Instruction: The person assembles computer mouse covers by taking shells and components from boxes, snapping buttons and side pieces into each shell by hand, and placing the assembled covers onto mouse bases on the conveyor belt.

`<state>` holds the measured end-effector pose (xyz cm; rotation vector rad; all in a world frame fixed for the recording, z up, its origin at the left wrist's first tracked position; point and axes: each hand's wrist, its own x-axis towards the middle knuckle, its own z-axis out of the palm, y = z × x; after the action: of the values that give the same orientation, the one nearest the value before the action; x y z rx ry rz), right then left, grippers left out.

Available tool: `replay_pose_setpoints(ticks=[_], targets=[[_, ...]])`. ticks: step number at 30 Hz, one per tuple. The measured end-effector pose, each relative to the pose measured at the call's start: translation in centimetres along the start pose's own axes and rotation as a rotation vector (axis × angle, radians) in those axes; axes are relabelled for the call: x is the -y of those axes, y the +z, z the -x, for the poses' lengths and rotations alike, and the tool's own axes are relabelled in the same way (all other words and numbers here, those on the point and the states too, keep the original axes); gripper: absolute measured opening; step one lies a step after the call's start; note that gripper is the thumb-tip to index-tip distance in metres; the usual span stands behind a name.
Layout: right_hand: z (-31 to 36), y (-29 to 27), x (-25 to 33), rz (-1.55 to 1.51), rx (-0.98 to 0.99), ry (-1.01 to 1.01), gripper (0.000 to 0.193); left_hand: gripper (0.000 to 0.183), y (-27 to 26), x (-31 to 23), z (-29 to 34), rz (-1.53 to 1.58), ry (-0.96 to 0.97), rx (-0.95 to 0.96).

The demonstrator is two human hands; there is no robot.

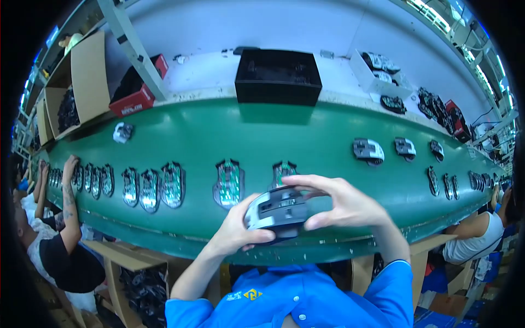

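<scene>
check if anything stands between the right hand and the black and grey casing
Nothing visible does. The left hand holds the left end of the casing; the right hand curves around the right end, though whether it touches is unclear. A circuit board lies on the green table beyond, not between them.

Pale wall, green worktop, perhaps strip lights.

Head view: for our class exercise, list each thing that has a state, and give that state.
Black-and-white mouse-shaped device: held
Left hand: closed on the device
Right hand: open, at the device's right side
Green circuit boards in dark oval shells: uncovered
Three white-and-black rounded devices: lying unheld
Black rectangular box: open
Upper-left brown cardboard box: flap raised, dark parts inside
White rectangular box: open, holding grey pieces
</scene>
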<state>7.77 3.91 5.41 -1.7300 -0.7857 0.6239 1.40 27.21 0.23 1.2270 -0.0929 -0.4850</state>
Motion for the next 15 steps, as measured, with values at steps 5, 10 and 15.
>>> replay_pose_setpoints(ticks=[5, 10, 15], targets=[[-10.3, -10.4, -0.5, 0.384, -0.366, -0.092, 0.027, 0.076, -5.3, 2.5, 0.5, 0.512, 0.127, -0.079], [-23.5, -21.5, -10.5, 1.053, -0.497, 0.04, 0.018, 0.079, -8.7, 3.0, 0.3, 0.831, 0.186, -0.067], [-31.8, -20.4, -13.4, 1.161, -0.605, 0.423, 0.021, 0.081, -10.2, 2.2, 0.7, 0.778, 0.224, -0.139]])
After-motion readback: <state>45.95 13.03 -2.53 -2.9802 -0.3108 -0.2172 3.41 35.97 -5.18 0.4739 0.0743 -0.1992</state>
